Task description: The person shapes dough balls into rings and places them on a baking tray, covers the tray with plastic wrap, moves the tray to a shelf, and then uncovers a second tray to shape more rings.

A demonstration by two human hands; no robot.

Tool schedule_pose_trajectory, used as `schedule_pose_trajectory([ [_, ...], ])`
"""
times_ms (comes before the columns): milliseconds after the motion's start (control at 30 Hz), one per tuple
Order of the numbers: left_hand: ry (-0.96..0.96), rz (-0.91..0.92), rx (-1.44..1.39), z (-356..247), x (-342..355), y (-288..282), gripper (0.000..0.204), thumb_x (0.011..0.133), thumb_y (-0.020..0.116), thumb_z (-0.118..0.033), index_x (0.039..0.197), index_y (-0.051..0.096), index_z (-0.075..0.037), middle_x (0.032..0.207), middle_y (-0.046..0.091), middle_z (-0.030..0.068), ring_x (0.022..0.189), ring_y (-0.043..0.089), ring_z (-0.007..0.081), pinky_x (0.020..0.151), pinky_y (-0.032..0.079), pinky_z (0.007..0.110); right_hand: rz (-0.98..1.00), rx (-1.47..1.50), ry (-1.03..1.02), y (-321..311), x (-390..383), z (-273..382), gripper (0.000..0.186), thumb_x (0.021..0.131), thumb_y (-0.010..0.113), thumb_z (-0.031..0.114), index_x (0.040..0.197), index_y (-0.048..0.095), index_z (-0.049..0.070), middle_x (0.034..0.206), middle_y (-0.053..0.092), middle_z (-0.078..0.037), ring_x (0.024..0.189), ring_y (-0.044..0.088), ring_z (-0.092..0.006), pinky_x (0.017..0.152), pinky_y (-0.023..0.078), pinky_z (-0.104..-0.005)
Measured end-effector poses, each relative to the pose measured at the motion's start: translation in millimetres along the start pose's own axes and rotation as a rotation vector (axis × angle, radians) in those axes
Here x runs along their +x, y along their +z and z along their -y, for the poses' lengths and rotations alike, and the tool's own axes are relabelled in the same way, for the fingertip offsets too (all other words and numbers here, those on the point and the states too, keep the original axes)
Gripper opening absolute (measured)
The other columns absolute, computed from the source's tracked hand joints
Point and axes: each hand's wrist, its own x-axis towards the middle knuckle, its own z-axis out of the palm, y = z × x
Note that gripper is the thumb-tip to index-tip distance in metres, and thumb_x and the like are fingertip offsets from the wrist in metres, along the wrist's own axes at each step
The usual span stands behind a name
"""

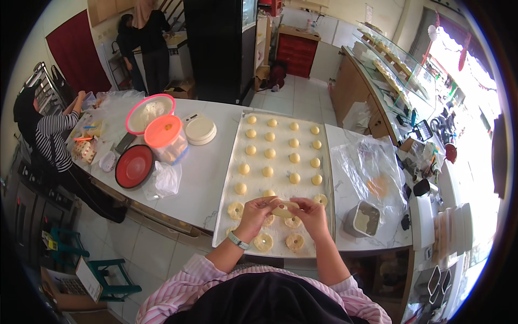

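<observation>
Above the near part of a large pale baking tray [254, 182], my left hand [256, 215] and my right hand [311, 214] together pinch a ring of dough [284, 210]. Its two sides are between the fingers and thumbs, and it looks slightly stretched sideways. Under and around my hands, several flattened dough rings [263, 242] lie on the tray, some partly covered by my hands and arms. Farther up the tray sit rows of round, smooth dough balls [294, 158].
Left of the tray are a white scale [200, 131], an orange-lidded tub [164, 132], a pink-rimmed bowl [151, 113], a red dish [134, 166] and a plastic bag [164, 179]. A metal tin [362, 218] and clear plastic sheeting [360, 156] lie right. A co-worker [54, 135] stands far left.
</observation>
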Motion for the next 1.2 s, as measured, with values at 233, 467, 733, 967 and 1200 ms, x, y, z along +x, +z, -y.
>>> schedule_pose_trajectory([
  [233,0.009,0.065,0.007,5.3,3.9,-7.2,0.022,0.082,0.067,-0.012,0.101,0.065,-0.002,0.085,0.067,0.0039,0.077,0.062,0.0081,0.061,0.045,0.018,0.035,-0.001,-0.048,0.4,1.8,-1.4,0.025,0.081,0.065,0.004,0.106,0.063,-0.002,0.085,0.065,-0.005,0.073,0.058,-0.0084,0.068,0.046,-0.0207],
  [467,-0.067,0.096,0.052,1.3,3.8,-2.5,0.022,0.084,0.065,-0.013,0.100,0.064,0.001,0.087,0.066,0.0069,0.076,0.062,0.0116,0.067,0.049,0.022,0.089,-0.027,-0.038,-3.0,-6.0,6.2,0.026,0.082,0.064,0.004,0.108,0.062,-0.002,0.093,0.066,-0.007,0.085,0.061,-0.0110,0.075,0.049,-0.0237],
  [733,-0.098,0.099,0.041,10.6,9.5,-4.6,0.020,0.083,0.065,-0.011,0.098,0.064,0.003,0.088,0.066,0.0082,0.080,0.063,0.0146,0.070,0.050,0.025,0.091,0.009,0.019,-7.3,-6.8,6.0,0.025,0.082,0.065,0.007,0.106,0.063,-0.003,0.093,0.066,-0.007,0.085,0.061,-0.0118,0.077,0.047,-0.0232],
  [967,-0.160,0.141,0.034,7.9,8.5,2.7,0.019,0.083,0.065,-0.011,0.097,0.064,0.003,0.088,0.066,0.0085,0.079,0.063,0.0140,0.071,0.051,0.026,0.069,-0.009,0.028,-7.2,-9.3,6.3,0.024,0.082,0.065,0.010,0.104,0.064,-0.002,0.087,0.067,-0.006,0.081,0.061,-0.0101,0.072,0.047,-0.0228],
  [1200,-0.186,0.181,0.052,11.4,11.6,1.5,0.022,0.083,0.066,-0.014,0.096,0.065,0.003,0.087,0.066,0.0081,0.079,0.063,0.0141,0.071,0.051,0.026,0.044,0.006,0.037,-11.5,-7.7,0.6,0.024,0.082,0.065,0.011,0.103,0.064,-0.002,0.083,0.066,-0.006,0.079,0.061,-0.0103,0.071,0.048,-0.0229],
])
